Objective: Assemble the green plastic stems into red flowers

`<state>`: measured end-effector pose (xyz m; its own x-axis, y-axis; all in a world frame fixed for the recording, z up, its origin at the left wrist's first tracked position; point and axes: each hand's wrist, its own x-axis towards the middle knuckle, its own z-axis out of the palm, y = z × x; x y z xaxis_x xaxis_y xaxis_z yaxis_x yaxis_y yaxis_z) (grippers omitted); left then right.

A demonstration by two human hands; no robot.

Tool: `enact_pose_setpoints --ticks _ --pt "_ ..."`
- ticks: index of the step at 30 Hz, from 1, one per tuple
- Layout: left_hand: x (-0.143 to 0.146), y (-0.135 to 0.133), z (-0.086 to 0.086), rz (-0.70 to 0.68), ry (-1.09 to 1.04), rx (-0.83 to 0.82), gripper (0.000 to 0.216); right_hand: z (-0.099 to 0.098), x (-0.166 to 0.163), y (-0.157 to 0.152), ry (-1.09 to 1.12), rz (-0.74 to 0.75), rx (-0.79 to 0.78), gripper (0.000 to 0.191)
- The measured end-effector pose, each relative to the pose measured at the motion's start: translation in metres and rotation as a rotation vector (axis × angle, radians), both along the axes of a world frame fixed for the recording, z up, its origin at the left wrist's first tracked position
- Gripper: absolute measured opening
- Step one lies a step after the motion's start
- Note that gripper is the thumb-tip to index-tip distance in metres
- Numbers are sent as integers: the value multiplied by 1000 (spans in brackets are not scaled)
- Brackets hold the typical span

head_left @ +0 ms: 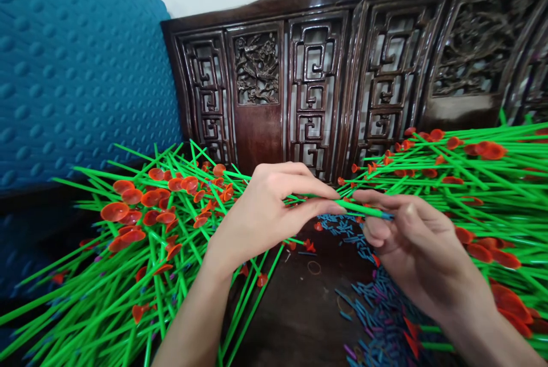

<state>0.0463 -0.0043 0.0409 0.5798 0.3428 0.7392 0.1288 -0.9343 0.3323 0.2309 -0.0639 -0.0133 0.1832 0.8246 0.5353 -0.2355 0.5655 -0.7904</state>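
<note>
My left hand (282,196) pinches a thin green plastic stick (362,208) between thumb and fingers, above the middle of the dark wooden surface. The stick points right, and a small blue piece (386,216) sits at its end. My right hand (422,247) is curled around that end, its thumb and fingertips closed at the blue piece. Below and beside my right hand lies a heap of small blue pieces (379,304), with a few purple ones among them. The far end of the held stick is hidden behind my left hand.
To the left is a large pile of green sticks with orange cups (115,211); another stack of green sticks (522,190) lies at the right. A carved dark wood backrest (259,133) stands behind. A blue bumpy mat (85,70) rises at left. A rubber band (314,267) lies on the wood.
</note>
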Motion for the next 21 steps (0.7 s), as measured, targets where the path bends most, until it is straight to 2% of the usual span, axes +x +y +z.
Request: enact_pose_setpoints --ticks 4,6,9,11,13,16,19,21 --pt "1 -3 0 -52 -16 35 11 0 1 -1 18 142 -20 19" --pt "1 -4 0 -10 -26 129 10 -1 1 -1 16 220 -47 22" --pt "0 -7 0 238 -56 358 6 -2 1 -1 -14 279 -140 19" --pt "-1 -10 0 376 -72 430 8 -3 1 0 -41 252 -212 19" --pt "-2 -12 0 371 -78 390 20 -5 -1 2 -93 195 -275 26" --pt "0 -13 1 222 -162 199 28 -9 -5 7 -266 151 -348 30" --pt "3 -12 0 91 -317 -25 21 -20 -8 11 -559 147 -352 21" --pt "5 -11 -1 52 -388 -125 29 -32 -7 13 -788 109 -330 16"
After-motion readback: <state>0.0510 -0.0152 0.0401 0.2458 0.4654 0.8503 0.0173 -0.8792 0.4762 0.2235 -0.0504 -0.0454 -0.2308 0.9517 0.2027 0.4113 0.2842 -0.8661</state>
